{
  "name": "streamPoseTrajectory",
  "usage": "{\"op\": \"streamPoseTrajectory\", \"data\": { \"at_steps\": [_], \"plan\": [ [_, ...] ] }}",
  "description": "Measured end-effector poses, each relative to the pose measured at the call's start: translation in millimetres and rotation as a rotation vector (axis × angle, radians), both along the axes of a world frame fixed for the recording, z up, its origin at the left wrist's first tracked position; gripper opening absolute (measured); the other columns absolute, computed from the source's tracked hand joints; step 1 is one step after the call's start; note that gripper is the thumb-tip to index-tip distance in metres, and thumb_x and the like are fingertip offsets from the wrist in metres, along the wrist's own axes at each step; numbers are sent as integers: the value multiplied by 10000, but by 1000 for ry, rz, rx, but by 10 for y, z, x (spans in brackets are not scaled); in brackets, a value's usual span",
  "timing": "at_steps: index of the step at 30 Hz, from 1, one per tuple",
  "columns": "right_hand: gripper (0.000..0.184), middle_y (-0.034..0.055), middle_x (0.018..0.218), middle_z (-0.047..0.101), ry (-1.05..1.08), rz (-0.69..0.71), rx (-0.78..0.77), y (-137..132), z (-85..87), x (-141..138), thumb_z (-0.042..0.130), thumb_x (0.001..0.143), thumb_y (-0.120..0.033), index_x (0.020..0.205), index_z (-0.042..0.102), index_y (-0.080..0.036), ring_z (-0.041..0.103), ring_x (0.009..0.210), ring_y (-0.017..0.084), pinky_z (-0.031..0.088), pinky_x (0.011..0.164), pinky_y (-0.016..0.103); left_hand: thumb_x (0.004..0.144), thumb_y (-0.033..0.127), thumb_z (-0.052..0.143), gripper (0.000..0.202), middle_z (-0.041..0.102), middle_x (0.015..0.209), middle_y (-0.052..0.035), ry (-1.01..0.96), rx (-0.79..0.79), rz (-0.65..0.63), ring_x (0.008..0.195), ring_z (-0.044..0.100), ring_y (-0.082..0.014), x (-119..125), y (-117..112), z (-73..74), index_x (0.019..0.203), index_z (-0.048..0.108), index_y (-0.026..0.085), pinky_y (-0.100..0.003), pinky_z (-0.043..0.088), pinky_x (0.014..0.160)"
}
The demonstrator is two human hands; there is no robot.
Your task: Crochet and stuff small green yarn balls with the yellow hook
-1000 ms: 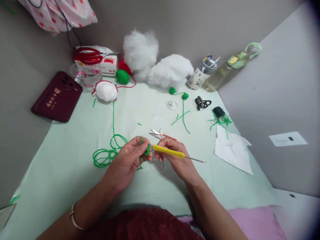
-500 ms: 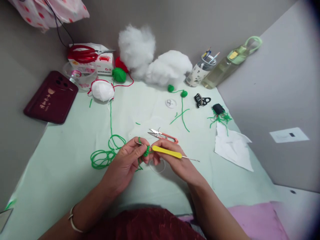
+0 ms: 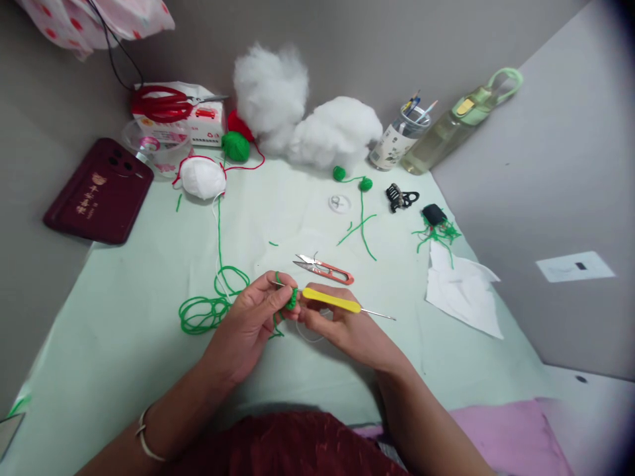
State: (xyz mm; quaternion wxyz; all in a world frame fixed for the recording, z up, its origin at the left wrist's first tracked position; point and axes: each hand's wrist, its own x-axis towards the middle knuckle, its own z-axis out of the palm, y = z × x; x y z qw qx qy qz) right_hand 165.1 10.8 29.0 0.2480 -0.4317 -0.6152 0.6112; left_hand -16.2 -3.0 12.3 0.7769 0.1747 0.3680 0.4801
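Note:
My left hand (image 3: 255, 314) is closed, pinching a small piece of green crochet work (image 3: 292, 299) between thumb and fingers. Green yarn loops over its raised index finger. In my right hand (image 3: 342, 327) is a crochet hook (image 3: 331, 301) with a yellow handle, lying across the fingers. The hook's thin metal tip reaches left to the green piece, and its other metal end sticks out to the right. A loop of thin white yarn hangs below the right fingers, partly hidden. Just beyond the hands lie orange-handled thread snips (image 3: 325, 270), blades apart.
Loose green yarn (image 3: 203, 314) coils left of my hands, leading toward a green ball (image 3: 235, 146). A white yarn ball (image 3: 202, 177), white stuffing (image 3: 332, 135), a pen cup (image 3: 394, 142) and a bottle (image 3: 441, 135) stand behind. A phone (image 3: 102, 192) leans at left; paper (image 3: 461, 291) lies right.
My right fingers have shifted slightly down beneath the hook's handle, uncovering the snips' handle more. The left hand and the green piece stay nearly in place. The view has tilted slightly.

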Motion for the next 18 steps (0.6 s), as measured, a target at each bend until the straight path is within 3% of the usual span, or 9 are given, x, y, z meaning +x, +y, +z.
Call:
{"op": "streamPoseTrajectory", "data": {
  "at_steps": [3,8,12,15,18],
  "plan": [
    [185,-17,779,584,-24,10,65,-6,26,-14,527,974,-184,822,628,-209,496,706,128,411,658,270,832,292,855,167,686,732,9,-3,3,-12,679,608,-93,-1,6,-4,878,739,181,-181,483,679],
    [244,-23,685,514,-101,-199,205,16,-24,-25,517,927,-209,683,527,-210,441,644,131,339,610,283,864,291,827,148,663,717,5,-1,24,-36,683,593,-96,13,-27,33,862,730,180,-181,459,671],
    [264,-30,632,450,-145,-336,233,31,-48,5,517,906,-213,642,514,-216,417,614,137,311,602,300,816,324,876,207,645,758,14,-22,66,-16,661,590,-89,23,-76,84,799,723,185,-189,452,647],
    [245,-2,692,538,-8,-314,163,55,-36,34,576,883,-235,639,581,-216,493,700,165,384,675,318,805,343,885,220,633,730,23,-19,81,-22,630,578,-80,9,-90,78,775,730,191,-180,436,614],
    [217,41,860,645,333,-284,-15,79,-41,8,636,834,-284,630,612,-213,565,759,180,476,713,339,844,331,855,177,649,729,20,8,57,-38,650,586,-80,-2,-78,53,808,743,198,-166,434,622]
  ]
}}
